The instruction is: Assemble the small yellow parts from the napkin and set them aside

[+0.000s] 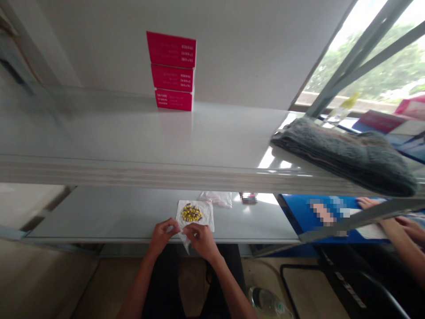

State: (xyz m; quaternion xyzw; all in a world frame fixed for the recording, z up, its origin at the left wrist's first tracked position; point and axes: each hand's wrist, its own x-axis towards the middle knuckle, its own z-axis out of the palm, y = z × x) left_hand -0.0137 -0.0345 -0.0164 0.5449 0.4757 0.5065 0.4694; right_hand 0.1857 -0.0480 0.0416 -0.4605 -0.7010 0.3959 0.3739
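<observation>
My left hand (164,233) is closed in a pinch at the front edge of the lower shelf. Close beside it, my right hand (201,239) pinches too, the fingertips almost meeting. A small clear plastic bag (185,243) hangs from between the fingertips, partly covered by my right hand. Just beyond the hands lies a square white sheet (208,218), perhaps paper or cloth. Heaped on it are several yellow-and-dark capsules (191,213). Whether the bag contains anything is too small to make out.
Behind the sheet lies a clear plastic bag (221,199). The upper shelf (116,137) overhangs the work, bearing stacked red boxes (172,75) and a folded grey towel (345,153). At right, another person's arms (395,232) rest on a blue table (292,210). A plastic bottle (267,301) is on the floor.
</observation>
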